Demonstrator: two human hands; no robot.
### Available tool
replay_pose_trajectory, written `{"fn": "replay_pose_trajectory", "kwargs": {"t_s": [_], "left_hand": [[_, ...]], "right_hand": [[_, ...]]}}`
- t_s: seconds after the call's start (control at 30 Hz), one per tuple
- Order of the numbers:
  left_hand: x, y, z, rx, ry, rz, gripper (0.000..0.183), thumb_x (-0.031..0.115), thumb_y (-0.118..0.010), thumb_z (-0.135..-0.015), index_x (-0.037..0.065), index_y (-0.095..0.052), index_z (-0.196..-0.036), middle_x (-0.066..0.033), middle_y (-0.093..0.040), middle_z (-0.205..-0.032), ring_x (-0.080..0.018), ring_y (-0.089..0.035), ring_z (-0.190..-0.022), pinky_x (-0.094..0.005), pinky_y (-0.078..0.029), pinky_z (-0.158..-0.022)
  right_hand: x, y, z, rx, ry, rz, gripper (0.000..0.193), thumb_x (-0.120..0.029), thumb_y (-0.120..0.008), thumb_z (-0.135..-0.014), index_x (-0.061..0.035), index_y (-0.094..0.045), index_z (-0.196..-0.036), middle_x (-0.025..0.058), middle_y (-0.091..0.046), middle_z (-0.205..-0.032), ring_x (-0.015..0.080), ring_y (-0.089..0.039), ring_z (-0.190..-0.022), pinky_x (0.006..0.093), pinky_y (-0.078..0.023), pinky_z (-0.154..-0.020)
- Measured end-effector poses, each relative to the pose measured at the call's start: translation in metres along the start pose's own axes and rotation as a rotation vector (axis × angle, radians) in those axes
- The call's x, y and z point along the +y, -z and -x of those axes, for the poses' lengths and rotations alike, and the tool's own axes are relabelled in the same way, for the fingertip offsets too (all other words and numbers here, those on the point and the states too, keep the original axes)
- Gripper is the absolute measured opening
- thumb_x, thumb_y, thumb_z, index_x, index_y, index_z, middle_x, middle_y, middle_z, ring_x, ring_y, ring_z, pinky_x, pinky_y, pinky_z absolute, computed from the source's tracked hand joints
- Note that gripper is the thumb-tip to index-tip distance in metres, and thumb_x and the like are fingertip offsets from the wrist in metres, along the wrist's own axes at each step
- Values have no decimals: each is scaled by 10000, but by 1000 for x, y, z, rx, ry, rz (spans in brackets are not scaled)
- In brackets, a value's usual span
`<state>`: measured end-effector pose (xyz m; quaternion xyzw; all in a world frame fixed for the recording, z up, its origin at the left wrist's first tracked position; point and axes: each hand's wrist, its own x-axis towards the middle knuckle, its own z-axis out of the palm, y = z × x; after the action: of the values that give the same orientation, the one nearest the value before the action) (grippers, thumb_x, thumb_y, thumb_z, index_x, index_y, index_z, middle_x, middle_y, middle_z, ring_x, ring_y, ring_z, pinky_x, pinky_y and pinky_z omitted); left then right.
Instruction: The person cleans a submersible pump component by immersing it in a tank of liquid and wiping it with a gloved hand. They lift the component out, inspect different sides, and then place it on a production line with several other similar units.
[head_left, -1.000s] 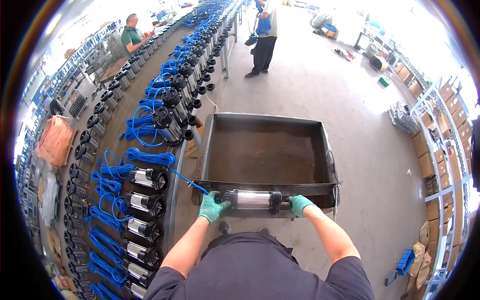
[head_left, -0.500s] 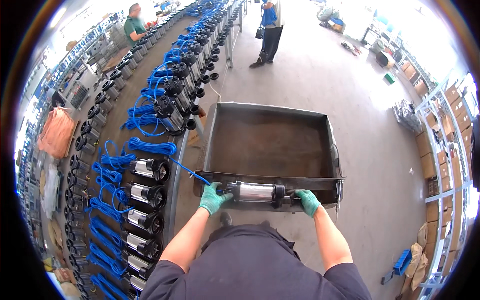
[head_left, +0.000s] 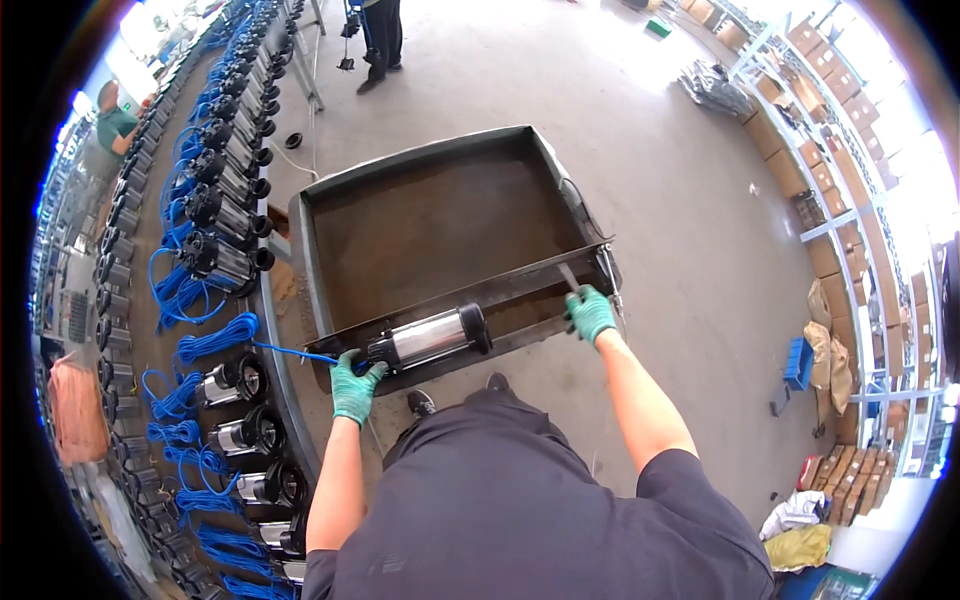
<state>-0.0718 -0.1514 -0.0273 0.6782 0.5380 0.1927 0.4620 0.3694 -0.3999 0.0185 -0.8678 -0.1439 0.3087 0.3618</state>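
A submersible pump [head_left: 427,339] with a shiny steel body and black ends lies across the narrow front section of a dark metal tank [head_left: 318,265]. My left hand [head_left: 353,390], in a green glove, is closed at the pump's cable end, where a blue cable [head_left: 290,351] runs off to the left table. How much of its grip is on the cable is hidden. My right hand [head_left: 590,313], also gloved in green, is closed around a grey bar-like piece [head_left: 568,275] near the tank's right end, apart from the pump.
Left of me a long table carries a row of lying pumps [head_left: 232,437], upright pumps [head_left: 215,258] and coiled blue cables [head_left: 218,338]. A person [head_left: 382,40] stands beyond the tank; another person [head_left: 115,125] is behind the table. Shelves with cartons [head_left: 825,255] line the right.
My right hand has left the pump's right end and moved along the tank to the grey bar. The pump's right end now tilts farther away. My view has turned to the right.
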Motion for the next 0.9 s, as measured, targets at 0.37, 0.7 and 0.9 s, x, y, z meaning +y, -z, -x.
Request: {"fn": "replay_pose_trajectory", "kwargs": {"t_s": [0.37, 0.7, 0.9], "left_hand": [[18, 12, 6, -16, 19, -43, 658, 198, -971, -757, 3, -639, -1290, -130, -604, -1240, -252, -629, -1087, -366, -539, -976], [49, 26, -7, 25, 19, 448, 270, 182, -737, -1015, 56, -684, -1247, 4, -663, -956, -81, -607, -731, -243, -524, -649], [72, 85, -13, 138, -49, 781, 222, 117, -639, -1063, 38, -693, -1263, -33, -685, -895, -123, -653, -689, -296, -583, -668]], "right_hand": [[-19, 48, -29, 236, -73, 814, 523, -403, -714, -965, -24, -630, -1316, 315, -715, -1176, 420, -676, -1179, 519, -550, -1003], [-170, -103, 105, -179, 436, 856, 508, -431, -635, -968, -61, -595, -1314, 272, -727, -1110, 432, -712, -1093, 519, -579, -937], [-132, -77, 61, -253, 386, 514, 435, -228, -637, -931, -19, -564, -1305, 289, -724, -1142, 456, -705, -1072, 514, -565, -936]]}}
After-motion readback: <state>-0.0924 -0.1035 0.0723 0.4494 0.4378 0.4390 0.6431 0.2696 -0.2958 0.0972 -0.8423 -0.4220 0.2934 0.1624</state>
